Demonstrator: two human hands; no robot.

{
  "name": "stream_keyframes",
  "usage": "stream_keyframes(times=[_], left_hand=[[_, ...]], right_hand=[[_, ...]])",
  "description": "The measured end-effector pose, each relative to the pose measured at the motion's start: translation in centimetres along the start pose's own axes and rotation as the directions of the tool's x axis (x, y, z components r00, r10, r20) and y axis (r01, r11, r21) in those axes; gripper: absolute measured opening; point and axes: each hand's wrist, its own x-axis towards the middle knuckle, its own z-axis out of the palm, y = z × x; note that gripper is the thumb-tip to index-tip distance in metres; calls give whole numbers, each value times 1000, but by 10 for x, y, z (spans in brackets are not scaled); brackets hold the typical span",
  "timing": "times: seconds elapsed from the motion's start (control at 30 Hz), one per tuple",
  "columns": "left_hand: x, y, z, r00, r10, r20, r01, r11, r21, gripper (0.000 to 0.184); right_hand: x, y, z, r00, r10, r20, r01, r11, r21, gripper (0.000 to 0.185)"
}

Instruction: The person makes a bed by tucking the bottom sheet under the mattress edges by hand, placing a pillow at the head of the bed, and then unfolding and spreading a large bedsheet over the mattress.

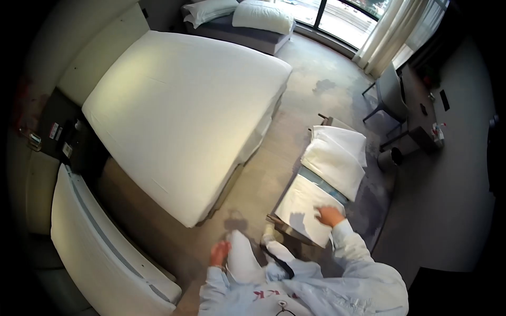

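My right hand is over the nearest folded white sheet on a low bench, its fingers apart and a shadow falling on the cloth beside it. Whether the fingertips touch the cloth, I cannot tell. A second stack of folded white linen lies farther along the bench, with a blue-green strip showing between the two. By my left thigh hangs my left hand, slightly blurred, fingers loosely apart and nothing in them.
To the left stands a bed covered in smooth white. Another mattress is at the lower left. Pillows and a bulky white duvet rest on a grey couch by the window. A chair, desk and bin line the right.
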Motion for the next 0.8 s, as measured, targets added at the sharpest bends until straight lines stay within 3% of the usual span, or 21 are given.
stream_keyframes(times=[0.03, 0.07, 0.13, 0.17, 0.3, 0.33, 0.4, 0.53, 0.6, 0.7, 0.8], left_hand=[[-8, 34, 31, 993, 108, -49, -111, 993, -48, 17], [-5, 59, 53, 979, 165, -116, -186, 960, -209, 17], [2, 109, 97, 964, 265, -34, -267, 958, -109, 20], [19, 125, 111, 946, 323, 36, -320, 945, -65, 20], [80, 179, 164, 905, 358, 230, -372, 928, 19, 20], [87, 194, 180, 924, 317, 216, -331, 943, 31, 19], [132, 191, 188, 933, 249, 261, -256, 967, -9, 16], [190, 218, 218, 916, 45, 398, -97, 989, 111, 15], [201, 223, 230, 887, -32, 461, -32, 991, 130, 15], [237, 265, 245, 807, -124, 577, -64, 953, 295, 17], [283, 298, 246, 797, -47, 602, -124, 963, 239, 17]], right_hand=[[-1, 4, -19, 988, -20, -152, 26, 999, 38, 41], [1, 1, -36, 963, -12, -269, 51, 989, 138, 39], [8, -14, -62, 803, -67, -592, 329, 878, 347, 32], [18, -22, -70, 793, -45, -608, 396, 796, 458, 31], [53, -54, -103, 785, -112, -610, 506, 682, 527, 29], [63, -59, -103, 793, -111, -599, 504, 673, 541, 28], [84, -67, -119, 772, -67, -632, 496, 684, 534, 27], [118, -68, -147, 786, 98, -611, 366, 722, 587, 25], [125, -70, -178, 802, 43, -596, 354, 769, 532, 24], [153, -76, -221, 814, 47, -579, 336, 774, 536, 25], [173, -81, -244, 840, 66, -538, 299, 772, 561, 25]])
